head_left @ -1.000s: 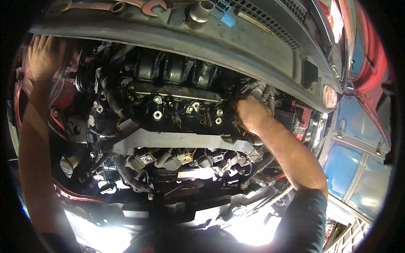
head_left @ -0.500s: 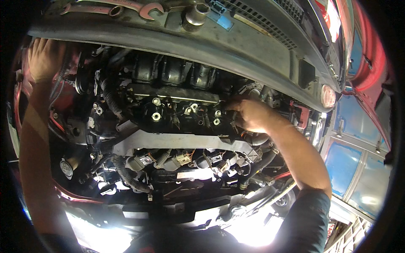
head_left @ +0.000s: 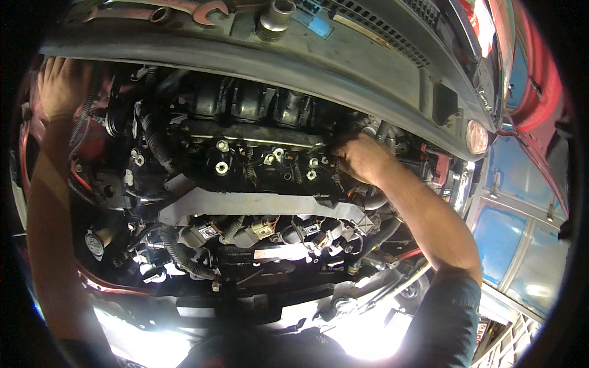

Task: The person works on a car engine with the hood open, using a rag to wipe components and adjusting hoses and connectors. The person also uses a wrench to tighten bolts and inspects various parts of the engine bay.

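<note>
My left hand point(head_left: 61, 89) lies flat with its fingers stretched out on the red body edge at the far left of the engine bay. On the other side, my right hand point(head_left: 363, 158) reaches down at the right end of the metal fuel rail point(head_left: 257, 135). Its fingers are curled in, and the fingertips and whatever they grip are lost in shadow. A corrugated wiring sleeve point(head_left: 337, 175) hangs just below that hand. Black intake runners point(head_left: 248, 101) stand behind the rail, and a long grey bracket point(head_left: 251, 205) crosses in front of it.
Along the far cowl lie an open-ended wrench point(head_left: 211, 12), a metal socket point(head_left: 275, 19) and a blue plastic piece point(head_left: 319, 27). Grey and tan connectors point(head_left: 264, 230), a thick corrugated hose point(head_left: 175, 248) and a round cap point(head_left: 94, 243) sit nearer me. A black hose point(head_left: 371, 199) bends below my right wrist.
The view has shifted slightly. My right hand has turned a little, its fingers tucked deeper into the shadow beside the rail. My left hand stays in place.
</note>
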{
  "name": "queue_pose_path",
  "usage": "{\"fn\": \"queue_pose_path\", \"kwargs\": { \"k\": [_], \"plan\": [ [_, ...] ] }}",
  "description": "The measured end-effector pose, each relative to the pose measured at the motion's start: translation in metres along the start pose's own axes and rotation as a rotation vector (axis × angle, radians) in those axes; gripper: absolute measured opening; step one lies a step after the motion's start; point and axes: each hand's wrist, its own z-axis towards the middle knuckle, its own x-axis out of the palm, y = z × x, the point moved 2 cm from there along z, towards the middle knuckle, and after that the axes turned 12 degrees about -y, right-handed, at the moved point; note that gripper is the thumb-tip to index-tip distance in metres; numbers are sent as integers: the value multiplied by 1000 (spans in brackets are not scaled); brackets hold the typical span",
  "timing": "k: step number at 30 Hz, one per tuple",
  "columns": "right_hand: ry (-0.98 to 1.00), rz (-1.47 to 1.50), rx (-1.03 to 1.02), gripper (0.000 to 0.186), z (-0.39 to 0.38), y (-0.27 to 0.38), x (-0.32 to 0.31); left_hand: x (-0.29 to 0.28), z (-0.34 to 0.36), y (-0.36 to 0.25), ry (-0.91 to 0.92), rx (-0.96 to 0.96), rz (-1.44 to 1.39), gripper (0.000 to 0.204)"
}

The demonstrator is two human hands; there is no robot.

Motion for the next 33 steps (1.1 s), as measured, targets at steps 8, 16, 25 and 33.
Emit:
{"fn": "queue_pose_path", "kwargs": {
  "k": [8,16,25,33],
  "plan": [
    [-7,6,27,32,8,0,8,2,-1,2,4,1,53,30],
    [-49,215,125,36,-9,18,-22,-4,3,-2,-51,-6,-58,28],
    [-356,557,-291,28,51,134,-75,-10,8,-7,-33,-31,-60,37],
    [-89,173,-304,23,73,207,-95,-5,4,-4,-93,-44,-108,46]
  ]
}}
